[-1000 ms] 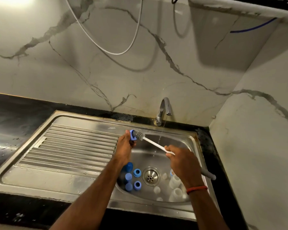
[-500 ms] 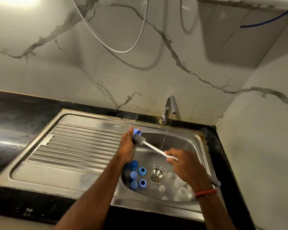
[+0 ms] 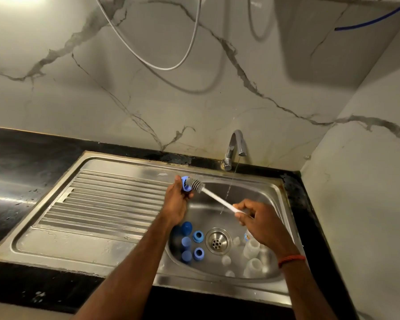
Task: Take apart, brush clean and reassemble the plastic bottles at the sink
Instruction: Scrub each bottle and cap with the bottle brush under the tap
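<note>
My left hand [image 3: 177, 200] has its fingers curled round a blue cap [image 3: 184, 184], held above the left edge of the sink [image 3: 263, 195]. My right hand [image 3: 261, 224] grips the white handle of the bottle brush [image 3: 195, 184], whose bristles sit in the cap's mouth. I'd judge it best to twist the brush while turning the cap, close to the stream from the tap [image 3: 237, 144]. In the basin, other blue caps and rings [image 3: 198, 236] lie left of the drain [image 3: 218, 241], and clear bottles [image 3: 252, 247] lie to its right.

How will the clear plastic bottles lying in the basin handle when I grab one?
Probably light: the clear plastic bottles look thin-walled and empty. Likely slippery, since the tap is running into the sink. Being round, they may roll on the sloping basin floor.
</note>
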Motion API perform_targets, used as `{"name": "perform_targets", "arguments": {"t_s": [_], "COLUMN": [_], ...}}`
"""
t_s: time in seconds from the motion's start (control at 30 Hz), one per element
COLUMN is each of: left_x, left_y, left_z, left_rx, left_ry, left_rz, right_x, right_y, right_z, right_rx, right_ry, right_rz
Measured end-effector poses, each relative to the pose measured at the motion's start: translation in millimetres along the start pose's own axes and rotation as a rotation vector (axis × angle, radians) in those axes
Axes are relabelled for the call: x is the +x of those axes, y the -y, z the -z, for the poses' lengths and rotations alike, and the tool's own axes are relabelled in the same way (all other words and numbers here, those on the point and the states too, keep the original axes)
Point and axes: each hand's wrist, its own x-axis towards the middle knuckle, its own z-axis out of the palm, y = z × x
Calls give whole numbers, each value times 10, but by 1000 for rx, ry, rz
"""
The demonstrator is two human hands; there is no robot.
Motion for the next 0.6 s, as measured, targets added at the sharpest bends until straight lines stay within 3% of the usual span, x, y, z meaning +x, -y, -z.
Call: {"name": "perform_targets", "arguments": {"t_s": [0.13,0.33,0.6], "left_x": [37,31,46], "left_y": [-10,-13,58], "left_z": [-22,-52,-182], "left_rx": [-78,-377,-341], "left_ry": [-1,44,68], "left_rz": [53,50,-6], "right_x": [37,-22,12], "right_y": [-36,-53,119], "right_z": [-76,-118,-272], "right_rx": [75,86,4], "right_ry": [-175,-45,-102], "right_rz": [-44,-4,47]}}
